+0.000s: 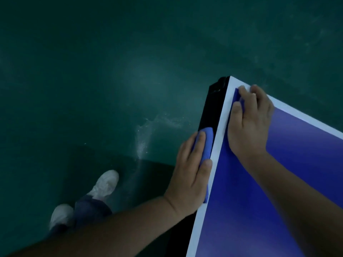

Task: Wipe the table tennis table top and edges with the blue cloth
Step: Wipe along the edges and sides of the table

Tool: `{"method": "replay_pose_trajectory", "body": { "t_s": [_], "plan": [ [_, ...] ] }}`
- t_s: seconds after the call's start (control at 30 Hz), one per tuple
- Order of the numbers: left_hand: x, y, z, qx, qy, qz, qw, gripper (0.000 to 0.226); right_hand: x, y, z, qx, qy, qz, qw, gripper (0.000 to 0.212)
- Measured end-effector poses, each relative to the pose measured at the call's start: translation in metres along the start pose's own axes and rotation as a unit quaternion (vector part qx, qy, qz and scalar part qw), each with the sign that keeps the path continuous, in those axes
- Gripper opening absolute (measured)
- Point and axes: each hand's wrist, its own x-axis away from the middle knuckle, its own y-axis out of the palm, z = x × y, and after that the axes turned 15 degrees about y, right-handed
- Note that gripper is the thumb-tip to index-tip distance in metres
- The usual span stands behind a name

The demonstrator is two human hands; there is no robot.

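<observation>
The floor (pixel 92 71) fills most of the view, dark green and scuffed pale just beside the table (pixel 278 182), whose blue top with its white border runs in from the lower right to a corner near the middle right. Its black side edge (pixel 205 112) drops away on the left of that border. Down at the lower left stand the person's white shoes (pixel 104 186). The left hand (pixel 189 173) lies flat against the side edge, fingers together and laid along it, thumb hooked onto the white border, pressing the cloth (pixel 263 138) onto the black face; the blue fabric bulges out past the fingertips and shows again below the palm. The right hand (pixel 248 123) rests on the top near the corner, fingers loosely curled and pressed down, holding nothing that can be seen, and seems to brace the body. The step in hand looks to be the edge wipe, partway along this side. The next move likely calls for sliding the cloth on toward the corner with firm sideways pressure, keeping it folded under the fingers so it does not slip off the narrow face, then turning round the corner.
</observation>
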Motion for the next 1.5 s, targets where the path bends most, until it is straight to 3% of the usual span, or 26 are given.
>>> {"method": "replay_pose_trajectory", "body": {
  "t_s": [0.07, 0.2, 0.27, 0.33, 0.4, 0.5, 0.57, 0.6, 0.67, 0.7, 0.77, 0.87, 0.93, 1.07, 1.17, 1.27, 1.4, 1.5],
  "plan": [
    [-0.012, -0.002, 0.001, -0.009, -0.021, 0.012, 1.0, 0.049, -0.002, 0.0, 0.002, 0.005, -0.002, 0.009, 1.0, 0.044],
    [-0.096, -0.003, -0.001, -0.051, 0.009, 0.056, 0.997, 0.055, -0.001, 0.001, 0.002, -0.003, -0.003, 0.003, 1.0, 0.044],
    [-0.122, -0.009, -0.017, -0.08, 0.027, 0.052, 0.995, 0.048, -0.002, 0.001, 0.003, -0.01, -0.002, 0.002, 1.0, 0.043],
    [-0.138, -0.03, -0.044, -0.129, -0.035, 0.011, 0.991, 0.038, -0.003, 0.0, 0.003, -0.012, 0.0, 0.002, 1.0, 0.043],
    [-0.141, -0.046, -0.064, -0.159, -0.099, 0.03, 0.982, 0.036, -0.002, -0.001, 0.002, -0.016, 0.002, 0.0, 1.0, 0.042],
    [-0.131, -0.036, -0.035, -0.114, 0.025, 0.111, 0.987, 0.043, -0.001, -0.001, 0.002, -0.017, 0.006, 0.0, 1.0, 0.043],
    [-0.122, -0.018, -0.03, -0.125, 0.079, 0.038, 0.988, 0.046, -0.001, -0.001, 0.001, -0.011, 0.006, 0.0, 1.0, 0.043],
    [-0.126, -0.019, -0.034, -0.14, 0.046, 0.013, 0.989, 0.045, -0.002, -0.002, 0.0, -0.008, 0.008, 0.0, 1.0, 0.043],
    [-0.136, -0.033, -0.045, -0.101, -0.099, 0.037, 0.989, 0.039, 0.0, -0.003, -0.001, -0.009, 0.014, -0.003, 1.0, 0.043],
    [-0.135, -0.038, -0.044, -0.08, -0.105, 0.057, 0.99, 0.038, 0.001, -0.003, -0.001, -0.011, 0.013, -0.004, 1.0, 0.043],
    [-0.122, -0.036, -0.027, -0.036, -0.017, 0.098, 0.994, 0.042, 0.0, -0.003, -0.001, -0.014, 0.009, 0.0, 1.0, 0.042],
    [-0.082, -0.008, 0.0, -0.021, 0.085, 0.059, 0.994, 0.048, -0.001, -0.001, 0.0, -0.005, 0.005, 0.003, 1.0, 0.043],
    [-0.08, -0.002, -0.014, -0.023, 0.035, 0.047, 0.998, 0.049, 0.0, -0.002, 0.0, -0.008, 0.006, 0.004, 1.0, 0.043],
    [-0.147, -0.017, -0.043, 0.051, -0.168, 0.084, 0.981, 0.044, 0.001, -0.002, -0.001, -0.008, 0.007, 0.003, 1.0, 0.042],
    [-0.134, -0.019, -0.024, 0.078, -0.107, 0.134, 0.982, 0.044, 0.001, -0.003, -0.003, -0.01, 0.007, 0.009, 1.0, 0.04],
    [-0.076, -0.006, 0.0, 0.064, -0.053, 0.1, 0.991, 0.047, 0.001, -0.002, -0.002, -0.007, 0.002, 0.015, 1.0, 0.042],
    [-0.098, 0.001, -0.013, 0.043, -0.117, 0.088, 0.988, 0.046, 0.0, -0.001, -0.002, -0.008, -0.006, 0.032, 0.999, 0.042],
    [-0.151, -0.005, -0.028, -0.005, -0.11, 0.088, 0.99, 0.046, 0.0, 0.001, -0.003, -0.007, -0.015, 0.043, 0.999, 0.041]
  ]
}}
